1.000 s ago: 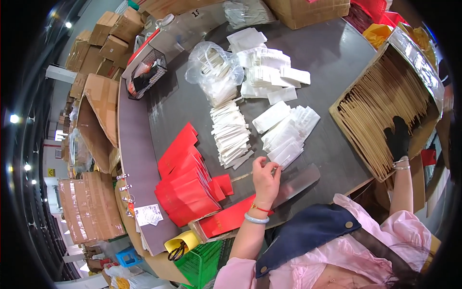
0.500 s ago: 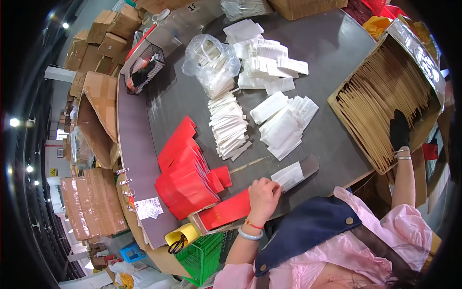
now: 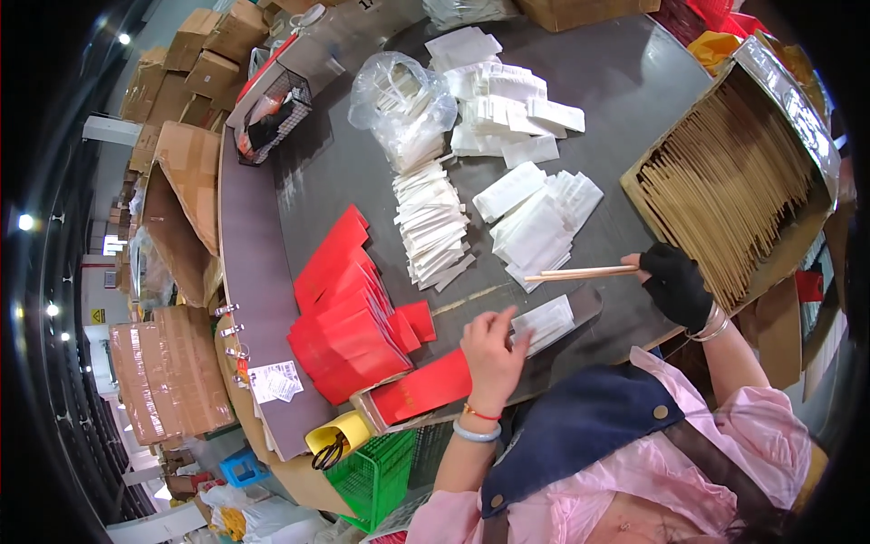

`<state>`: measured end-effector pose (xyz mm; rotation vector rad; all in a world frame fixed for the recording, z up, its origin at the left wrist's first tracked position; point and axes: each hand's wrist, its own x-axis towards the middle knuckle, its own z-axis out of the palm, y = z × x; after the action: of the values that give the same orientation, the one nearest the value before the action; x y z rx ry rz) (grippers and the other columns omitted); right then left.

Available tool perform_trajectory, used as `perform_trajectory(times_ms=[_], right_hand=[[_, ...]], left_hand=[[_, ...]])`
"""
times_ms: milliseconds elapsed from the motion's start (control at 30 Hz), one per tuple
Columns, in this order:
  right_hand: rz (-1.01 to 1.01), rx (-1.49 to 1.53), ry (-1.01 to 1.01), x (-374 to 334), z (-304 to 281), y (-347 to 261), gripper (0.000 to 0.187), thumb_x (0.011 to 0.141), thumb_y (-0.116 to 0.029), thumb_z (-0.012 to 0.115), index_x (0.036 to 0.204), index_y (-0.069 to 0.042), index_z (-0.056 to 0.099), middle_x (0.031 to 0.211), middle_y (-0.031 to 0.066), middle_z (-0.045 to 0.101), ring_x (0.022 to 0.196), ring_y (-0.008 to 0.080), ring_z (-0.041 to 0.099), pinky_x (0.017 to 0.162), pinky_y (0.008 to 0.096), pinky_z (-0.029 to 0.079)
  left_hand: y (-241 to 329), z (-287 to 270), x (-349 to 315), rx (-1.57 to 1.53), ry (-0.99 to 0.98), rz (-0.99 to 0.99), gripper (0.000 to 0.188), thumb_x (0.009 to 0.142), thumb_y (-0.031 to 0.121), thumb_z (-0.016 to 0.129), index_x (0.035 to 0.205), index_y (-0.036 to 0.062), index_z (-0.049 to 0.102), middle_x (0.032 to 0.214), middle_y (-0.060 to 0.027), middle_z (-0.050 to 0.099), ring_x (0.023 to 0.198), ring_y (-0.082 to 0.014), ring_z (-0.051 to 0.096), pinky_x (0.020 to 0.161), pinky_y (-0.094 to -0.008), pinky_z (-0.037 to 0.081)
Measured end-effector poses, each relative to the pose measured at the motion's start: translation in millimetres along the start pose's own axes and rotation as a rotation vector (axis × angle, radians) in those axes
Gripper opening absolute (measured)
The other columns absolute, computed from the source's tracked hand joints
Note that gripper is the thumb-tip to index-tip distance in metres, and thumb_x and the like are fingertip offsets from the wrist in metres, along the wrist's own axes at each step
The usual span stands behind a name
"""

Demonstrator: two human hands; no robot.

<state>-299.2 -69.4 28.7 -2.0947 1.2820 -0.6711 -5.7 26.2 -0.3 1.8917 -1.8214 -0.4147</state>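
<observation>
My right hand (image 3: pixel 675 285), in a black glove that leaves the fingertips bare, grips a pair of wooden chopsticks (image 3: pixel 582 273). They point left across the table, over the lower end of a white packet pile (image 3: pixel 535 218). My bare left hand (image 3: pixel 494 354) is open, fingers apart, at the right end of a red paper sleeve (image 3: pixel 421 388). That sleeve lies in a long narrow tray (image 3: pixel 587 313) along the table's near edge. Beside my left fingers, a white packet (image 3: pixel 546 321) rests in the tray. Many chopsticks (image 3: pixel 725 177) fill a carton (image 3: pixel 802 104) at the right.
Fanned red sleeves (image 3: pixel 349 335) lie left of the tray. White paper packets (image 3: pixel 430 227) spill from a clear plastic bag (image 3: pixel 399 104), with more white packets (image 3: pixel 507 104) beyond. A yellow holder (image 3: pixel 340 433) with scissors hangs at the near-left corner. A wire basket (image 3: pixel 275 118) stands far left.
My right hand has come out of the carton and moved left, now with chopsticks in it. My left fingers have spread apart at the sleeve's end.
</observation>
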Motion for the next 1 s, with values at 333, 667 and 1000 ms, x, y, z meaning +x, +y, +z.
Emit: perform_trajectory(times_ms=[333,667,1000], right_hand=[[-0.086,-0.058,-0.229,-1,20,8,0.025,0.083,-0.015,0.068,0.107,-0.015,0.071,0.075,0.0099,0.056,0.074,0.028,0.059,0.067,0.0382,0.048],[-0.148,-0.101,-0.349,8,41,29,0.022,0.084,-0.025,0.067,0.105,-0.021,0.073,0.075,0.0095,0.057,0.073,0.0282,0.06,0.065,0.0409,0.049],[-0.224,-0.329,-0.505,22,51,24,0.02,0.082,-0.03,0.068,0.1,-0.024,0.072,0.079,0.0109,0.059,0.077,0.0303,0.062,0.065,0.0426,0.05]], left_hand=[[-17,-1,10,-0.398,0.017,-0.227,0.01,0.08,0.018,0.073,0.089,0.0123,0.072,0.082,-0.0021,0.064,0.076,-0.0216,0.057,0.074,-0.036,0.038],[-47,-14,-7,-0.309,0.3,-0.414,0.036,0.077,0.018,0.077,0.108,0.0027,0.067,0.095,-0.0113,0.066,0.085,-0.0275,0.062,0.088,-0.0406,0.046],[-46,-28,-44,0.083,-0.1,0.049,0.073,0.058,0.026,0.086,0.123,0.0047,0.059,0.124,-0.0093,0.056,0.115,-0.0337,0.047,0.101,-0.0474,0.035]])
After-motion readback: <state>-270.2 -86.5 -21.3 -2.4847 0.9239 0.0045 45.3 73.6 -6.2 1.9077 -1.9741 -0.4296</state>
